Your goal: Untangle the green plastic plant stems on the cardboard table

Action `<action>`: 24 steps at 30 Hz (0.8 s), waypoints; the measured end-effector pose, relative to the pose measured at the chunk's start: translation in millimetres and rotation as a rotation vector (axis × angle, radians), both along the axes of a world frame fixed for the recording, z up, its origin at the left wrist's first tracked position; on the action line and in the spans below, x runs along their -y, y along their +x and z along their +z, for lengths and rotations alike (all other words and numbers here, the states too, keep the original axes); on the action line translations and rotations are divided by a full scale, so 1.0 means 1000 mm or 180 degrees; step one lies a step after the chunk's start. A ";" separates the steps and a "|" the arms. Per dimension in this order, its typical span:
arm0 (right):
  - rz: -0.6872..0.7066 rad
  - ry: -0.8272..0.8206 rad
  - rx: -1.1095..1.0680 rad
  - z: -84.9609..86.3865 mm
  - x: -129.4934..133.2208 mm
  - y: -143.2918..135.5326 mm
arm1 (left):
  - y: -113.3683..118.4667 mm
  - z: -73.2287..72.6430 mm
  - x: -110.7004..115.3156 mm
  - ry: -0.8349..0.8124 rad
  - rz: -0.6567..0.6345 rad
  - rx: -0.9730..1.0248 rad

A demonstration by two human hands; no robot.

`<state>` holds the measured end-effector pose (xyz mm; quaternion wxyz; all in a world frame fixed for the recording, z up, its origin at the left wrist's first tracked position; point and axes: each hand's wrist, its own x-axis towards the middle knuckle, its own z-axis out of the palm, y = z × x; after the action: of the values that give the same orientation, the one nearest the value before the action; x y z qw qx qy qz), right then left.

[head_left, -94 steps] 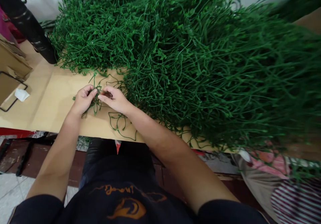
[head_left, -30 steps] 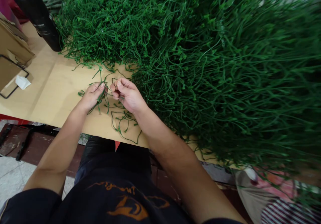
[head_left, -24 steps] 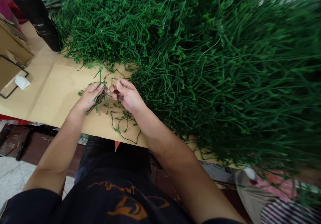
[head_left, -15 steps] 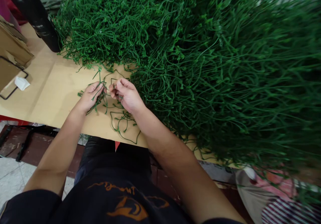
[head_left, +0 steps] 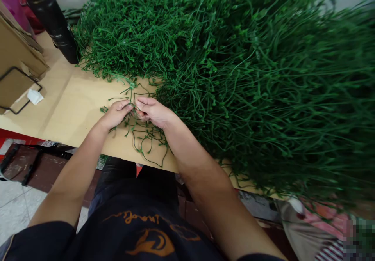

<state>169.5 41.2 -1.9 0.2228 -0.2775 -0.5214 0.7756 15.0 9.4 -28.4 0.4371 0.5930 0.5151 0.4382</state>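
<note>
My left hand (head_left: 117, 114) is closed on a thin green plastic stem, thumb pressed against the fingers. Close beside it, my right hand (head_left: 154, 110) pinches at the same small green piece, its fingertips almost meeting the left ones. The green stem (head_left: 131, 92) pokes up between the two hands, with small tips at its upper end. Just what lies between the fingertips is partly hidden. Below the hands, several loose green stems (head_left: 148, 144) lie tangled on the tan tabletop (head_left: 79, 109).
A large heap of green artificial stems (head_left: 234, 89) covers the back and right of the table. At the left stand a black bottle (head_left: 55, 23) and a cardboard box (head_left: 19, 42), with a black wire frame (head_left: 22, 110) and a white scrap (head_left: 35, 96). Another person's legs (head_left: 299, 222) show at lower right.
Both hands have come closer together, the left moving right to meet the right at the stem. The view has shifted slightly, so the table items appear farther right.
</note>
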 end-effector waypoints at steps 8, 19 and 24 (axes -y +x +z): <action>-0.1007 0.1028 0.0339 0.003 0.005 -0.002 | 0.004 0.004 0.000 0.0029 0.0495 0.0162; -0.1322 0.1109 0.0343 -0.008 0.008 -0.005 | 0.002 0.014 0.008 0.0006 -0.0093 0.1011; -0.1313 0.1310 0.0373 -0.005 0.011 -0.010 | 0.008 0.017 0.007 0.0014 0.0304 0.0817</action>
<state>159.8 29.7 -7.1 0.3969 -0.3709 -0.6122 0.5746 22.8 2.3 -11.5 0.4767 0.5078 0.4817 0.5319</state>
